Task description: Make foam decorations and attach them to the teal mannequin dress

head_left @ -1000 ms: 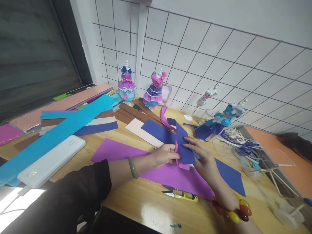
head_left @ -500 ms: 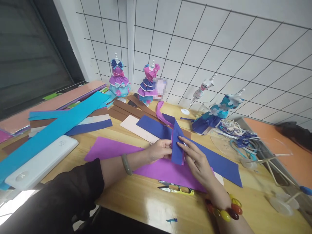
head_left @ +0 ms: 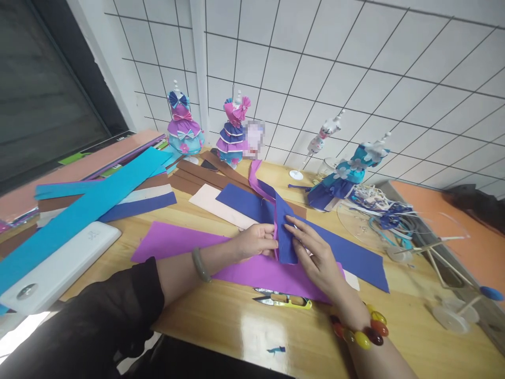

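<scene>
A narrow dark-blue strip with a purple layer along its edge stands raised between my hands. My left hand is closed, pinching the strip's left edge between thumb and fingers. At its right edge my right hand grips it, with fingertips resting on the blue face and the thumb partly hidden. The strip's purple tail curls away toward the wall. Beneath my hands lie a purple sheet and a long dark-blue sheet. Yellow-handled thread snips rest just in front of the purple sheet.
Several dressed miniature mannequins, including one in pink and navy, stand along the tiled wall. Turquoise strips and a white oblong device lie at left. A clear dish with tangled cords is at right, near wooden sticks.
The view has shifted slightly, moving the scene a little left and up. The strip has turned so less of the purple shows at its lower right; both hands keep hold of it.
</scene>
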Demonstrator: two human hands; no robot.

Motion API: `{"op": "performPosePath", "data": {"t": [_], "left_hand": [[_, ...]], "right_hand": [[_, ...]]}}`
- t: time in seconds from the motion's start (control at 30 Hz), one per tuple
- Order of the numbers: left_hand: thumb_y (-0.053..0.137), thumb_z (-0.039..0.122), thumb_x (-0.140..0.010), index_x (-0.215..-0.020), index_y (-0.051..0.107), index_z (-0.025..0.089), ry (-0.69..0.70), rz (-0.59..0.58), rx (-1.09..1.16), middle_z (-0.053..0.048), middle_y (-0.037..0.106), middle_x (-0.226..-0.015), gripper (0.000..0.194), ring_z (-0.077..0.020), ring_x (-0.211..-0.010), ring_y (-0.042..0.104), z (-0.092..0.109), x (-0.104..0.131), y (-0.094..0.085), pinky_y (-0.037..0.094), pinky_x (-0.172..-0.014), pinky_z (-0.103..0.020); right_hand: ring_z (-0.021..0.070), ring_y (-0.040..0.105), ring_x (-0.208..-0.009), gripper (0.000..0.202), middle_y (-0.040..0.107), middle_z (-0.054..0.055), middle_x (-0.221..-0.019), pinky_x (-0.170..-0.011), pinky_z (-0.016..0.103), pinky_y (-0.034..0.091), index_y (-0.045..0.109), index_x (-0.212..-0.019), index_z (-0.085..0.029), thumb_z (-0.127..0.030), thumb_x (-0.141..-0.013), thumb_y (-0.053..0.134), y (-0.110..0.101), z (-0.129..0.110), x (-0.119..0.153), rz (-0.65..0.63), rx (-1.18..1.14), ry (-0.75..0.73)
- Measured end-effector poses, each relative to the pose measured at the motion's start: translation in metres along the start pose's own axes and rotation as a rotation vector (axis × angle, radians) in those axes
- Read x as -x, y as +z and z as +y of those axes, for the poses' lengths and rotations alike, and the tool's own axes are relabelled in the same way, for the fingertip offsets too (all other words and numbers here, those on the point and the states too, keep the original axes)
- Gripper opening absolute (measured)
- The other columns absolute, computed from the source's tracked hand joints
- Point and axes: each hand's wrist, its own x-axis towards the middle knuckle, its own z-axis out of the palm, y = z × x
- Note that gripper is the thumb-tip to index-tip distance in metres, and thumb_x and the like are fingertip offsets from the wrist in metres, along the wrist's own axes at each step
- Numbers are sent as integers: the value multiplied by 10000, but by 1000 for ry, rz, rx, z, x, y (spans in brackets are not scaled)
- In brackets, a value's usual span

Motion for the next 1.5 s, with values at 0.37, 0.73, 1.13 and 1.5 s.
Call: {"op": "performPosePath", "data": {"t": [0.37,0.73,1.13,1.5], "left_hand": [[679,198,-618,-907,578,132,39,-11,17,-10,605,-646,313,-82,-569,555,-3,-1,-2,397,-575,-205],[679,120,-576,-990,550,137,46,-78,-33,-22,603,-680,434,-115,-638,570,-11,-4,-9,408,-638,-242],[666,124,-600,-1010,520,155,22,-90,8,-28,613,-725,436,-113,-656,576,-11,-3,-10,396,-650,-247],[639,138,-631,-908,548,146,-8,-88,170,-1,570,-665,292,-93,-630,562,-5,0,-6,433,-666,-255]], "right_hand": [[216,431,-1170,366,458,64,-1287,-977,431,364,490,-1201,-253,-213,-840,447,13,5,2,77,10,60],[215,423,-1175,399,477,61,-1271,-979,450,354,455,-1228,-262,-213,-832,462,11,1,0,104,-16,68],[205,430,-1166,383,504,60,-1243,-983,420,350,470,-1211,-247,-210,-831,461,14,-1,-1,141,-2,78],[216,428,-1164,421,496,58,-1249,-974,448,355,418,-1252,-259,-220,-835,456,15,0,0,128,22,83]]}}
